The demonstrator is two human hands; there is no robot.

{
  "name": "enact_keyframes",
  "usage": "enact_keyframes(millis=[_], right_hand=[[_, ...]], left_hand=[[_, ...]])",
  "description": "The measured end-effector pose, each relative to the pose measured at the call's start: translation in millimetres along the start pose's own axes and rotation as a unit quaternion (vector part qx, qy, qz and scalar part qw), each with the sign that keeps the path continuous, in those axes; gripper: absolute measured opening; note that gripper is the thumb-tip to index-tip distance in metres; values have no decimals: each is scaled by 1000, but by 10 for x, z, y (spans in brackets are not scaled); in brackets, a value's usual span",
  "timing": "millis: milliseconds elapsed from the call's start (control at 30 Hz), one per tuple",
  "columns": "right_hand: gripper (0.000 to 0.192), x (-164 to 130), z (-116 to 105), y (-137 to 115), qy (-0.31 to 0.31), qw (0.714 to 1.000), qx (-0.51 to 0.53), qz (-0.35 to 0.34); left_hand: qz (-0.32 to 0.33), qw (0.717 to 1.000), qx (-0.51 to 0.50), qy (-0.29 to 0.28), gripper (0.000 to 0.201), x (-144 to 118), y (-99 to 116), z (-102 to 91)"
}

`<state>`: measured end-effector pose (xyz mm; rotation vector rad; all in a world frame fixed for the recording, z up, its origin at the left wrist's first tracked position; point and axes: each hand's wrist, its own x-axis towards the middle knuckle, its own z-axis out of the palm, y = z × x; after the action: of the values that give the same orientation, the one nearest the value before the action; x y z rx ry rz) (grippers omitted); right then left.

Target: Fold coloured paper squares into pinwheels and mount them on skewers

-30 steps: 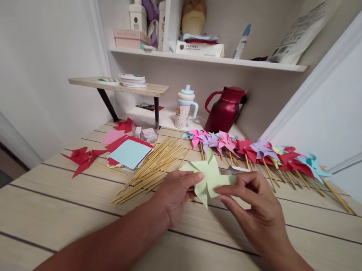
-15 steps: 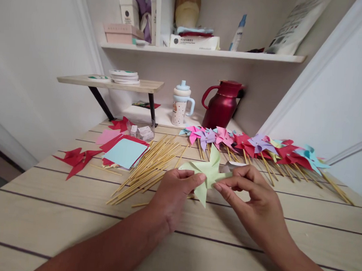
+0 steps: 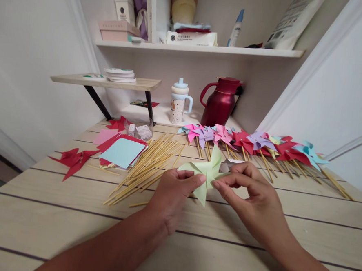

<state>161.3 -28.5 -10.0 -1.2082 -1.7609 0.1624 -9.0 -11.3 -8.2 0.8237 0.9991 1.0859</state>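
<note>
A pale green paper pinwheel (image 3: pixel 208 170) is held just above the wooden table (image 3: pixel 72 210) between both hands. My left hand (image 3: pixel 173 192) pinches its centre from the left, thumb on top. From the right, my right hand (image 3: pixel 251 197) pinches the same centre with thumb and forefinger. A heap of bamboo sticks (image 3: pixel 145 166) lies to the left of my left hand. One loose stick (image 3: pixel 138 204) lies below that heap.
A row of finished coloured pinwheels on sticks (image 3: pixel 254 144) lies behind the hands. Stacked paper squares (image 3: pixel 121 152) and red cut paper (image 3: pixel 73 159) sit at the left. A red jug (image 3: pixel 221 101), a cup (image 3: pixel 178 100) and a small riser shelf (image 3: pixel 104 81) stand at the back.
My right hand has slid left along the green pinwheel to its centre, folding a blade in. The view has tilted slightly down.
</note>
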Motion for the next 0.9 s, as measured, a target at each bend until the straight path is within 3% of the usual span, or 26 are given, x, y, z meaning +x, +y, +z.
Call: enact_keyframes(millis=[400,667,833,900], right_hand=[[10,-6,-19,10,-8,1000,6,-9],[3,-13,-42,9,10,1000,1,-8],[31,9,-141,40,46,997,4,59],[45,18,-164,94,28,994,51,97]], left_hand=[[16,999,43,-12,20,-32,35,22],[25,996,79,13,17,-52,73,50],[41,994,97,16,15,-50,76,57],[53,992,113,20,14,-53,69,62]])
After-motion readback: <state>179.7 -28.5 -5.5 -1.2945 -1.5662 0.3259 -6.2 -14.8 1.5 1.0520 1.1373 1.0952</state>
